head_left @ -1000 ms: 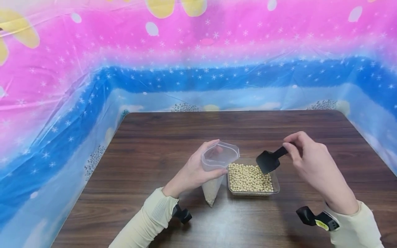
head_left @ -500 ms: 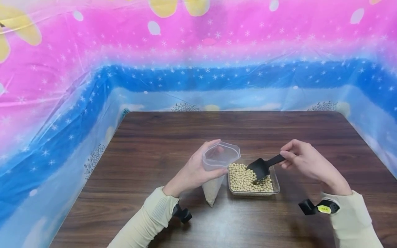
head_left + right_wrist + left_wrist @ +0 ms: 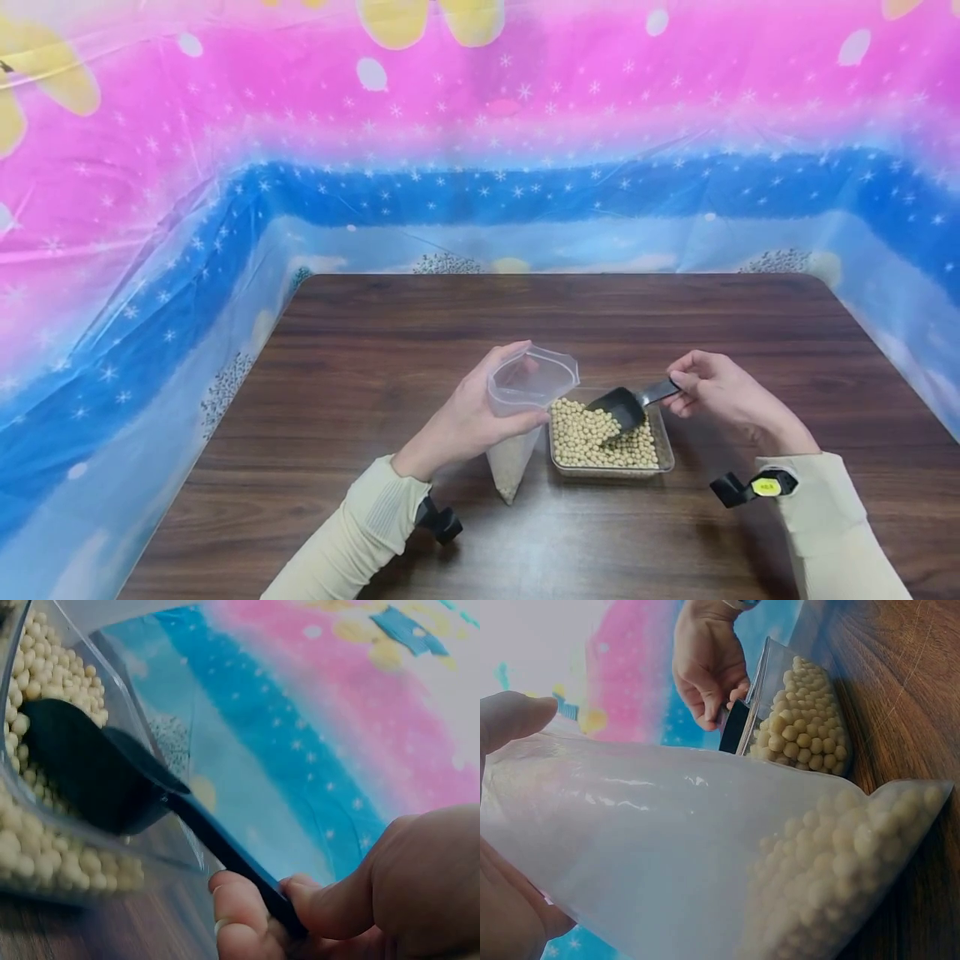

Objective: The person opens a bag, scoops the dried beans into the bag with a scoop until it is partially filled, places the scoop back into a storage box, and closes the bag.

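Observation:
My left hand (image 3: 468, 408) grips a clear plastic bag (image 3: 536, 379) near its top, holding the mouth spread. Pale round beans lie in the bag's lower part (image 3: 832, 870), whose pointed corner reaches down to the table. In my right hand (image 3: 723, 396) is the handle of a black scoop (image 3: 621, 408), pinched between thumb and fingers. The scoop's blade is pushed into the beans (image 3: 592, 437) in a clear rectangular container (image 3: 611, 472). In the right wrist view the blade (image 3: 90, 765) dips below the container's rim, its front edge among the beans.
A dark wood-grain table (image 3: 360, 333) carries the bag and container, which stand side by side. Pink and blue patterned cloth (image 3: 480, 192) hangs round the table's back and sides. Each wrist wears a black camera mount (image 3: 753, 487).
My right hand has moved down and left, bringing the scoop from the container's right edge into the beans. The left hand and the bag stay almost in place.

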Demonstrator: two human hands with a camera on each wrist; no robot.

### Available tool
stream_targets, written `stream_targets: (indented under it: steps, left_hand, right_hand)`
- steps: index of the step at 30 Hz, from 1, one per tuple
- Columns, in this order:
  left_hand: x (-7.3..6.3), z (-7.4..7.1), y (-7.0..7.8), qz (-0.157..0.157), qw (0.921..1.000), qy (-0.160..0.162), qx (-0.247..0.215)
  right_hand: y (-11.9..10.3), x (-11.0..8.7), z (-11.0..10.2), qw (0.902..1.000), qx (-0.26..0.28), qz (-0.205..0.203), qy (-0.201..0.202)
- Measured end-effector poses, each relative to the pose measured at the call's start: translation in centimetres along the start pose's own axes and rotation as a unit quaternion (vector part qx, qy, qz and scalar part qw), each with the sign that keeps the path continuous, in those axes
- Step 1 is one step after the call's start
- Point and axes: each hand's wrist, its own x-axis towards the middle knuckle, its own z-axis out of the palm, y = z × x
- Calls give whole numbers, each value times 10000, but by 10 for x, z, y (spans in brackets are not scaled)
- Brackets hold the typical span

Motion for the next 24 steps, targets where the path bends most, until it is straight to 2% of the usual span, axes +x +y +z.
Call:
stream_targets:
  steps: [4,9,16,20,24]
  left_hand:
    - [0,0,0,18,10000,0,-23]
    - [0,-1,0,76,10000,12,0]
    - [1,-1,0,31,10000,12,26]
    - [0,0,1,-3,10000,-5,44]
    - [0,0,0,13,10000,-17,27]
  right_hand:
    - [9,2,-7,9995,315,64,-14]
    - [10,1,-15,9976,692,78,-21]
    - [5,-3,-24,9946,995,-61,290]
    - [-2,-8,-27,9848,1697,-215,305]
    - [-11,-14,-27,9678,2427,-597,311]
